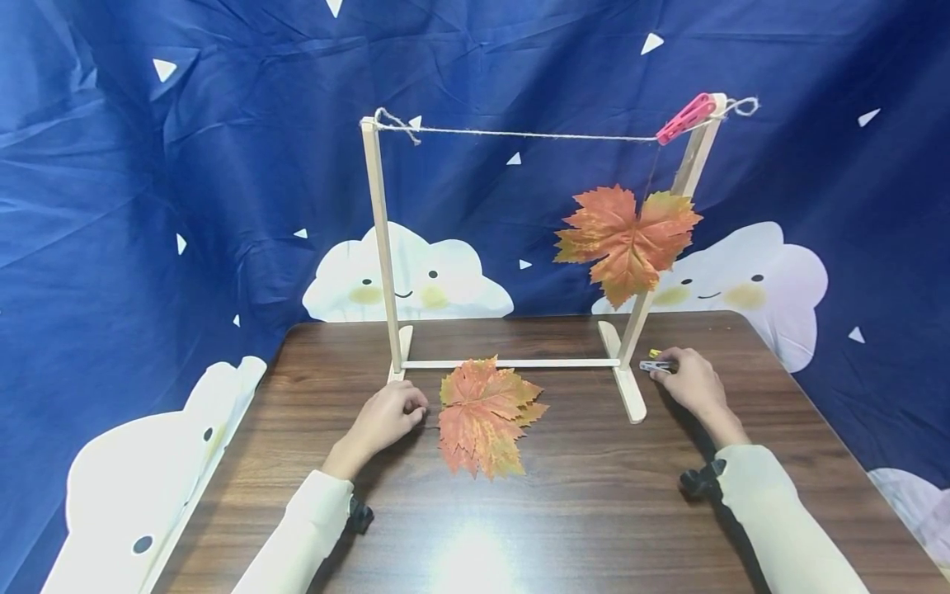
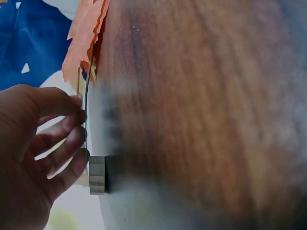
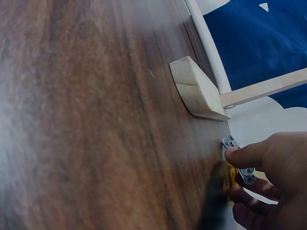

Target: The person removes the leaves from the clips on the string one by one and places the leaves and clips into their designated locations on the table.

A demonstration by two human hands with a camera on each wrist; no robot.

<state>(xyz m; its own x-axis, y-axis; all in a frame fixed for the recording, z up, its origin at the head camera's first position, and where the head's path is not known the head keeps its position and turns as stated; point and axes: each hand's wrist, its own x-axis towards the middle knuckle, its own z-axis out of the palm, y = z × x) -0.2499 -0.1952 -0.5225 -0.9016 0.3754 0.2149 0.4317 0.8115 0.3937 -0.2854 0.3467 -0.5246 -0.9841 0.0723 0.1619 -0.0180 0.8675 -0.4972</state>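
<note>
Looks like gathering now: left hand (image 1: 389, 415) pinching a leaf (image 1: 482, 412) on the desk (image 1: 579, 470) by its stem (image 2: 87, 103), right hand (image 1: 693, 384) pinching a grey peg (image 1: 653, 365) beside the rack (image 1: 632, 398), next move likely calling for both up at the string (image 1: 534, 134).

In the head view, the scene is brightly lit and fairly sharp. Near the bottom edge, the table (image 1: 564, 495) is washed out by a white patch of glare, by which light from above is suggested. Soft shadows are cast beneath the left hand (image 1: 387, 414) and right hand (image 1: 692, 381). The cloth (image 1: 519, 49) is unevenly shaded. Both wrist views are more dimly lit; there the table is blurred, the hands are darkened, and a hazy sheen is shown.
</note>
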